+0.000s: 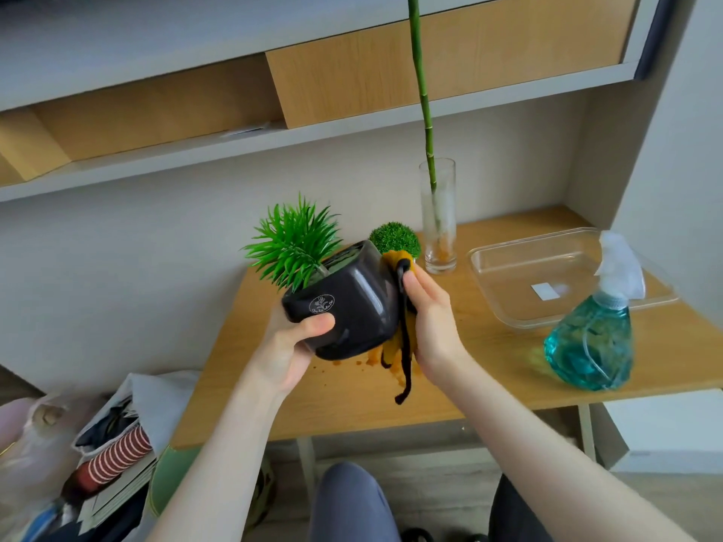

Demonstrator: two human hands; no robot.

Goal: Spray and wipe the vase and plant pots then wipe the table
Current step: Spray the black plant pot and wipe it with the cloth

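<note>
Your left hand (291,348) grips the black plant pot (352,307) from below, thumb curled over its near face, holding it tilted above the bench (352,400) with its spiky green plant (293,244) leaning away to the left. Your right hand (430,318) presses a yellow cloth with black trim (403,346) flat against the pot's right side, fingers straight along it, the cloth's ends hanging down toward the wood. To your right the blue spray bottle (594,338) stands on the bench, just in front of a clear plastic tray (485,267). Further back, a round green plant (395,238) shows behind the pot, and beside it stands the glass vase (438,228) holding a tall green stem (420,91).
</note>
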